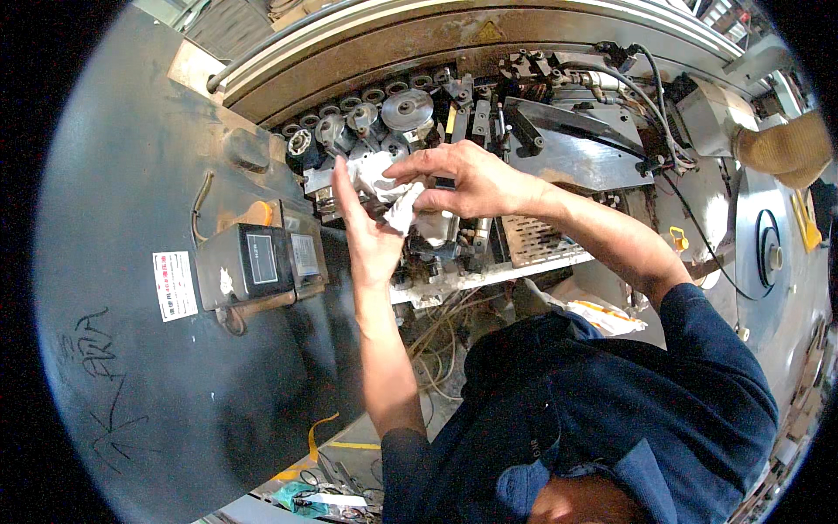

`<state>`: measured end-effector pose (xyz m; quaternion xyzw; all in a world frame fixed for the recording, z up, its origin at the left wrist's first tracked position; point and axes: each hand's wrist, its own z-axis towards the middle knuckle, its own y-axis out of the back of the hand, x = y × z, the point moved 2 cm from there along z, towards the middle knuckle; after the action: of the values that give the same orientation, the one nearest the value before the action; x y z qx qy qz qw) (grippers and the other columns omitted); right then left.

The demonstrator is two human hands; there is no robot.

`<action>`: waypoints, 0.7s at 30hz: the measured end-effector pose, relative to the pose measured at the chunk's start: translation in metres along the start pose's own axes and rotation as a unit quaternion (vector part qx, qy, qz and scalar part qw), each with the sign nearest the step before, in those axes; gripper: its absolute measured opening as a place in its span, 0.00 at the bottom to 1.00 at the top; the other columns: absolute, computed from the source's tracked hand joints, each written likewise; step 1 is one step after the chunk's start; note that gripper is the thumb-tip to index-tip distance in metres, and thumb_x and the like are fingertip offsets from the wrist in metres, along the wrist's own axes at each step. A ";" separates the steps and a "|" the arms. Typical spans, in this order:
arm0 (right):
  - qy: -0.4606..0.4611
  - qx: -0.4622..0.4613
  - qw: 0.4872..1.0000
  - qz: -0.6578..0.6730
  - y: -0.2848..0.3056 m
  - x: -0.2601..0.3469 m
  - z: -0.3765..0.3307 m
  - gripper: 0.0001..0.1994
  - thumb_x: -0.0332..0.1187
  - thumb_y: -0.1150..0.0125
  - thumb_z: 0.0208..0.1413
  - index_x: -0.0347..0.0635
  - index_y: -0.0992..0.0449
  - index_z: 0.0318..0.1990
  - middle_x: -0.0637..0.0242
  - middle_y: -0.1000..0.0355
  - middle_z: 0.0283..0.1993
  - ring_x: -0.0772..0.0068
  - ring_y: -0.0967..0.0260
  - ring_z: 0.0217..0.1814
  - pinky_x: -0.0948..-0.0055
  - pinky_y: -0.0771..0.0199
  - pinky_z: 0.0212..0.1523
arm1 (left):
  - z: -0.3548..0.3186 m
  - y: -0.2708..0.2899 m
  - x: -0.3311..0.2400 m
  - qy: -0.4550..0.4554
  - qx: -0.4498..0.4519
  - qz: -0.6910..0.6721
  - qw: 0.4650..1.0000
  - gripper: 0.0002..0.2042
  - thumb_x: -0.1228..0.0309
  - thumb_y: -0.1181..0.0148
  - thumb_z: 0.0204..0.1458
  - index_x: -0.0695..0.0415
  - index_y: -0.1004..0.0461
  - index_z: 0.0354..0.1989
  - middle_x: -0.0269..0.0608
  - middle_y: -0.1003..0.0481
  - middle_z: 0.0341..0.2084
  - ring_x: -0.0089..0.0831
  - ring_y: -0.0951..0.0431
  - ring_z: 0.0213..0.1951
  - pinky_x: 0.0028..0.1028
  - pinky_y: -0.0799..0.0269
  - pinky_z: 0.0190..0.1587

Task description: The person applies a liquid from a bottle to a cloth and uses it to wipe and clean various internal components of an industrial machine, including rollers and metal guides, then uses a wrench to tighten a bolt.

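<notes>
Over the machine's row of rollers, my right hand [467, 179] pinches a crumpled white cloth [402, 211] between thumb and fingers. Facing it, my left hand [371, 244] is held upright with a digit stretched out, and the cloth's lower end lies against its palm. The rest of that hand's fingers are partly hidden by the cloth. Just beyond both hands is a round metal disc [408, 110], with smaller rollers [333, 133] to its left. The cloth covers part of the metalwork beneath it.
On the left stands a dark metal cabinet [131, 367] carrying a black-and-grey box [253, 262] with an orange cap. A metal plate [567, 153] and a perforated tray [537, 240] lie right of my hands. A corrugated duct [786, 150] and black cables are farther right.
</notes>
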<state>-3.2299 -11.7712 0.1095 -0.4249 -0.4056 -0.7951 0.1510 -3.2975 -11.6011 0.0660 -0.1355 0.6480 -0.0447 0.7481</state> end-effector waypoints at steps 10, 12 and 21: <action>0.056 -0.097 0.991 -0.068 -0.007 -0.011 -0.006 0.21 0.37 0.30 0.48 0.39 0.25 0.48 0.55 0.24 0.43 0.53 0.24 0.43 0.63 0.24 0.44 | -0.017 0.008 -0.005 -0.037 -0.063 0.178 0.981 0.14 0.83 0.37 0.49 0.61 0.26 0.46 0.33 0.22 0.37 0.20 0.24 0.38 0.23 0.28 0.42; 0.004 -0.081 0.996 -0.031 -0.013 -0.021 -0.011 0.16 0.36 0.32 0.48 0.40 0.23 0.44 0.55 0.24 0.42 0.52 0.24 0.42 0.61 0.24 0.43 | -0.021 0.005 0.003 0.052 -0.052 0.020 0.997 0.16 0.80 0.33 0.48 0.61 0.26 0.46 0.34 0.23 0.38 0.21 0.25 0.39 0.23 0.28 0.44; 0.007 -0.079 0.994 -0.074 -0.003 -0.017 -0.012 0.11 0.32 0.38 0.47 0.41 0.22 0.38 0.53 0.24 0.35 0.48 0.25 0.39 0.57 0.25 0.40 | -0.021 -0.001 0.009 0.061 -0.124 -0.035 0.990 0.08 0.77 0.38 0.55 0.64 0.23 0.42 0.38 0.21 0.34 0.22 0.22 0.34 0.23 0.26 0.39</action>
<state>-3.2281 -11.7810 0.0905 -0.3986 -0.3709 -0.8366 0.0607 -3.3171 -11.6070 0.0552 -0.2469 0.6876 0.0022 0.6828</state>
